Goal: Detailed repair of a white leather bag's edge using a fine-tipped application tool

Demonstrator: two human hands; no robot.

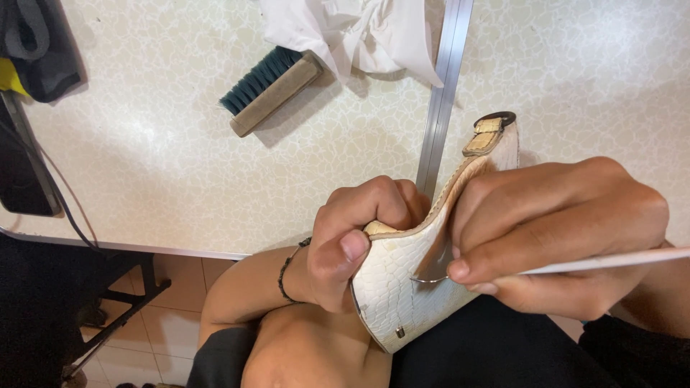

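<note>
The person sits at the edge of the counter (144,165) with a cream, scale-textured leather piece (402,287) propped over the lap, its strap end with a dark ring (494,117) reaching up over the counter. The left hand (352,241) is clenched around the piece's upper edge, thumb pressed flat on the face. The right hand (553,233) pinches a thin white-handled tool (611,260), whose tip meets the leather near a small curved metal part (429,276); what the tip is cannot be told. To do this well, the left hand's hold should keep the leather taut and steady, with the thumb clear of the tip, while the right hand works in short, light strokes. A teal-bristled brush (269,90), a white cloth (352,32) and a metal ruler (443,93) lie apart on the counter
</note>
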